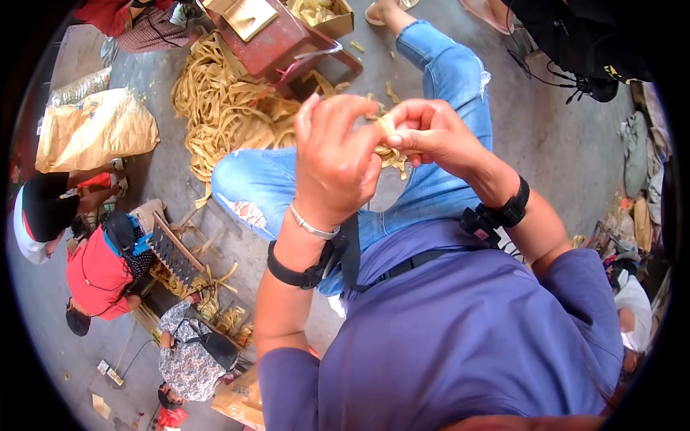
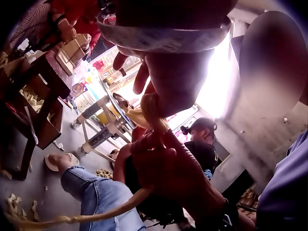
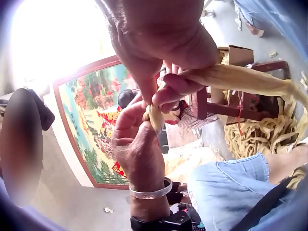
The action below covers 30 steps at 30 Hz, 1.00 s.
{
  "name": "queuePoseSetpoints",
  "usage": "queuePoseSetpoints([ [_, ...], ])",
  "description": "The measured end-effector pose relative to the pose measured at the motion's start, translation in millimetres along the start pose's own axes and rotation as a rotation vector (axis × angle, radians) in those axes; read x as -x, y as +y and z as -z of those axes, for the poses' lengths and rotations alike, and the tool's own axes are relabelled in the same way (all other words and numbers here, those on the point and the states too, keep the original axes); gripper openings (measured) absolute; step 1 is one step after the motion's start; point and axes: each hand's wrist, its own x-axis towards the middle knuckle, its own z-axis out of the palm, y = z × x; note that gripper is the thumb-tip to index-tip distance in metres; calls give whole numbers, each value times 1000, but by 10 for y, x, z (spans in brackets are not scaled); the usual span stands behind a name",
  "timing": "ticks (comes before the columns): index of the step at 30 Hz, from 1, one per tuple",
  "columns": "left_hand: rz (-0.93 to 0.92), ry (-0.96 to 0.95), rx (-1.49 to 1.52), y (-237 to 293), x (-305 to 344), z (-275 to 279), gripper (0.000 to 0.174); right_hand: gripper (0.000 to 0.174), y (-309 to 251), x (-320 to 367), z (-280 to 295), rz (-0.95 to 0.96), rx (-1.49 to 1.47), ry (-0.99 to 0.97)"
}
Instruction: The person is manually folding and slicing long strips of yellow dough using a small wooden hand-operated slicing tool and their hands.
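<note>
A pliable pale yellow strip [image 3: 240, 79] is twisted into a small knot [image 3: 155, 118] between both hands. The left hand [image 1: 334, 154], with a silver bangle on its wrist, pinches the knot between thumb and forefinger in the right wrist view. Close against it, the right hand [image 1: 445, 136] grips the strip with thumb and curled fingers. One length of strip trails from the right hand down to the lower left in the left wrist view. Both hands are raised over the person's lap in blue jeans [image 1: 262, 183]. Fingers hide part of the knot.
A heap of similar strips [image 1: 223, 108] lies on the floor past the left knee. Beside it stands a red wooden stool [image 1: 251, 47] bearing a board, with a box [image 1: 327, 18] behind. A brown paper sack [image 1: 97, 133] lies at left. Other people [image 1: 104, 273] sit around.
</note>
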Motion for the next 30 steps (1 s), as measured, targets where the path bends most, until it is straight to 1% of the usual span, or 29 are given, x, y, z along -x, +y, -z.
queuePoseSetpoints([
  [1,-5,22,-43,36,-11,4,23,20,46,-18,9,7,-25,42],
  [4,-12,131,13,-24,49,-118,22,19,44,-5,-70,54,-45,140],
  [6,14,83,96,-40,83,-148,22,19,55,-2,-111,83,-1,193],
  [7,27,59,137,-46,87,-152,22,19,65,-2,-109,99,-9,171],
  [9,63,83,97,-48,80,-130,21,20,109,1,-94,131,-25,128],
  [12,127,72,11,40,75,-76,17,21,216,-36,-109,462,215,119],
  [13,149,60,-22,88,79,-58,16,17,156,-8,-55,479,424,107],
  [16,230,-22,1,207,113,-34,10,10,77,78,-88,533,756,60],
  [17,213,0,19,203,132,-54,5,12,119,80,-70,555,754,32],
  [20,439,73,274,206,156,-126,11,10,64,105,-10,413,411,-69],
  [21,530,112,349,207,171,-156,11,11,108,107,17,304,141,-112],
  [23,713,190,501,221,226,-238,12,13,275,59,4,284,-154,-115],
  [24,655,223,453,215,268,-298,13,13,321,43,-20,272,-301,-115],
  [25,599,257,403,211,319,-359,14,16,339,50,-57,280,-375,-114],
  [26,541,291,352,210,335,-401,15,15,335,61,-92,248,-385,-107],
  [27,514,355,372,241,313,-409,11,14,324,83,-123,218,-396,-96],
  [28,463,347,305,229,305,-410,10,13,322,99,-142,186,-408,-81],
  [30,363,333,167,171,293,-405,8,15,345,89,-140,187,-292,-69],
])
